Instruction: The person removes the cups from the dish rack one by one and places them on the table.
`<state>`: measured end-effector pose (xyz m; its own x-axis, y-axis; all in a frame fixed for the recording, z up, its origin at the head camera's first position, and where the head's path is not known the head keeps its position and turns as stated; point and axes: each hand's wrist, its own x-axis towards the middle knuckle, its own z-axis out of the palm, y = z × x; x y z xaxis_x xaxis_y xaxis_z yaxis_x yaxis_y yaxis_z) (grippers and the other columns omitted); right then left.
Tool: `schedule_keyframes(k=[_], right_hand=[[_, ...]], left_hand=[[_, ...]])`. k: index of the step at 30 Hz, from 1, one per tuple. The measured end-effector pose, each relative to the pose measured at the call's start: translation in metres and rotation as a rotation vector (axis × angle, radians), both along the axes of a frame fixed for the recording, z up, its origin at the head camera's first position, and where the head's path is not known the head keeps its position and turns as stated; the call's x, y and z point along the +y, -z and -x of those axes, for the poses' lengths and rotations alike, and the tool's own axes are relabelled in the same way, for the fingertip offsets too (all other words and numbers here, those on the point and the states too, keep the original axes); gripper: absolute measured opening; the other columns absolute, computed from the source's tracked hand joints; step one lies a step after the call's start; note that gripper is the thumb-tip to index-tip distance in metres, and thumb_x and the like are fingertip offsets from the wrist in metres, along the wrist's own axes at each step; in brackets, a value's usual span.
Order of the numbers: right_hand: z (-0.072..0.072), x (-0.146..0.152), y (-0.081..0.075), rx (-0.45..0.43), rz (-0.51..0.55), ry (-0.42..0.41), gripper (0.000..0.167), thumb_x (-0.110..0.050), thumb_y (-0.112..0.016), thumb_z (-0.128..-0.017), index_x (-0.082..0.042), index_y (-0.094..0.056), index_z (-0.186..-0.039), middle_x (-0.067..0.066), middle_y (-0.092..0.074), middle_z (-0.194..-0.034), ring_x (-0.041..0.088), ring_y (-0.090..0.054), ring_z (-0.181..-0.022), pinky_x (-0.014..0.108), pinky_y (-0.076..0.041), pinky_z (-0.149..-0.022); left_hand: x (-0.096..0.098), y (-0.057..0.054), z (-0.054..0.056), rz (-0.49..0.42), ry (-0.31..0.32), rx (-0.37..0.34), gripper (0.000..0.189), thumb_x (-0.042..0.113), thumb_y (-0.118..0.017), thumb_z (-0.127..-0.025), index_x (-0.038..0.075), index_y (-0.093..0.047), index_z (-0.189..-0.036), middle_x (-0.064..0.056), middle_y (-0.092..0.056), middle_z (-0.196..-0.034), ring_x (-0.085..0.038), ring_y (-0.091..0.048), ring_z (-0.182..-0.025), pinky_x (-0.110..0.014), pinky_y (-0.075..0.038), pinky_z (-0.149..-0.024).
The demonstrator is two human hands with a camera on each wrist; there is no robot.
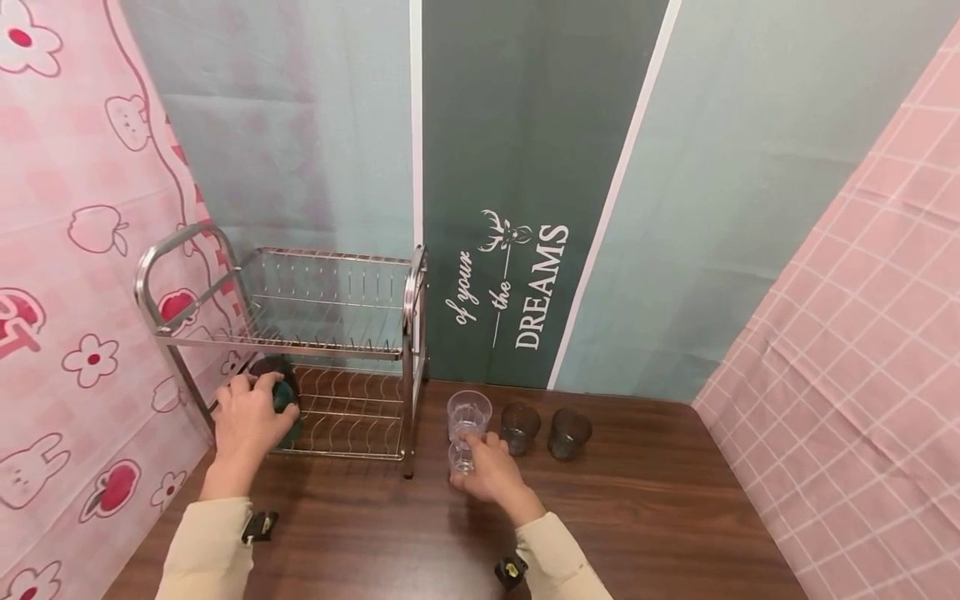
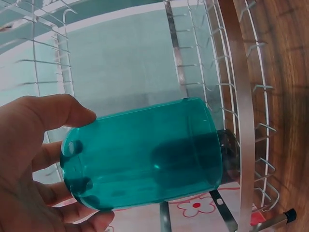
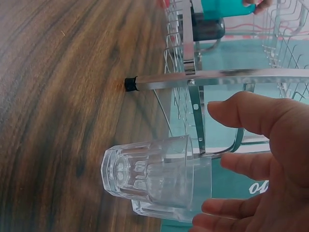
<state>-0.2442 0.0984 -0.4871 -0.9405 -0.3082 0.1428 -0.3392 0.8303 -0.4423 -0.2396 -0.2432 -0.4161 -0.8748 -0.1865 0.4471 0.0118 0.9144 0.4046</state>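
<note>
My left hand [image 1: 251, 421] grips a translucent teal cup [image 2: 140, 154] by its rounded end, thumb on one side and fingers on the other. The cup is at the left of the dish rack's lower tier, its wide end toward the wires. Behind it is a dark cup [image 3: 208, 28] on the same tier. Over on the table, my right hand [image 1: 491, 471] has thumb and fingers spread apart near the rim of a clear faceted glass [image 3: 145, 169]. Just behind that stands a second clear glass [image 1: 469, 407], partly hidden in the right wrist view.
Two dark glasses [image 1: 519, 427] stand in a row right of the clear ones. The two-tier metal dish rack [image 1: 330, 350] occupies the table's left side, its black-capped foot [image 3: 130, 84] near the clear glasses. Patterned cloths [image 1: 847, 275] hang around the wooden table [image 1: 637, 533].
</note>
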Motion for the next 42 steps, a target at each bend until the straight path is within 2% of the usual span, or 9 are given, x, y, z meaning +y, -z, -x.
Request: schedule_keyframes(k=[9,17,26,31,36,42], right_hand=[[-0.013,0.0,0.0,-0.023,0.027,0.008,0.067,-0.03,-0.079,-0.068,-0.005,-0.055,-0.125,0.021,-0.049,-0.105,0.035,-0.047,-0.094,0.048,-0.045,-0.076],[-0.026,-0.002,0.003,0.001,0.045,-0.001,0.062,-0.029,-0.078,-0.067,-0.004,-0.057,-0.119,0.021,-0.05,-0.108,0.037,-0.048,-0.097,0.048,-0.044,-0.077],[-0.034,-0.011,0.004,0.027,0.062,-0.026,0.061,-0.027,-0.078,-0.068,-0.005,-0.057,-0.121,0.02,-0.051,-0.109,0.036,-0.049,-0.098,0.047,-0.045,-0.077],[-0.038,-0.016,0.007,0.036,0.086,-0.042,0.06,-0.027,-0.078,-0.068,-0.007,-0.057,-0.121,0.017,-0.051,-0.109,0.035,-0.049,-0.099,0.046,-0.045,-0.075],[-0.04,-0.02,0.009,0.045,0.094,-0.06,0.06,-0.027,-0.077,-0.069,-0.007,-0.057,-0.121,0.017,-0.049,-0.111,0.035,-0.049,-0.101,0.045,-0.045,-0.078],[-0.042,-0.027,0.011,0.05,0.105,-0.075,0.061,-0.029,-0.077,-0.07,-0.008,-0.056,-0.124,0.014,-0.05,-0.109,0.031,-0.05,-0.101,0.042,-0.046,-0.079]], left_hand=[[0.011,0.001,-0.009,-0.004,0.023,0.02,0.047,0.017,-0.07,-0.073,-0.003,-0.056,-0.113,-0.034,-0.038,-0.11,-0.052,-0.035,-0.094,-0.063,-0.037,-0.064],[0.023,0.009,-0.02,-0.025,0.056,0.03,0.046,0.017,-0.069,-0.072,-0.001,-0.057,-0.113,-0.033,-0.039,-0.111,-0.05,-0.036,-0.093,-0.062,-0.038,-0.062],[0.036,0.014,-0.03,-0.037,0.092,0.034,0.046,0.016,-0.07,-0.071,0.0,-0.059,-0.112,-0.03,-0.041,-0.111,-0.048,-0.037,-0.092,-0.061,-0.039,-0.059],[0.041,0.018,-0.036,-0.056,0.096,0.004,0.047,0.017,-0.07,-0.072,0.001,-0.058,-0.114,-0.03,-0.041,-0.112,-0.047,-0.037,-0.093,-0.059,-0.04,-0.062],[0.046,0.022,-0.041,-0.083,0.09,0.015,0.045,0.017,-0.069,-0.071,0.001,-0.059,-0.112,-0.03,-0.042,-0.11,-0.047,-0.038,-0.093,-0.057,-0.04,-0.064],[0.053,0.023,-0.046,-0.099,0.112,0.017,0.044,0.016,-0.07,-0.071,0.001,-0.06,-0.111,-0.028,-0.043,-0.11,-0.045,-0.037,-0.096,-0.056,-0.039,-0.067]])
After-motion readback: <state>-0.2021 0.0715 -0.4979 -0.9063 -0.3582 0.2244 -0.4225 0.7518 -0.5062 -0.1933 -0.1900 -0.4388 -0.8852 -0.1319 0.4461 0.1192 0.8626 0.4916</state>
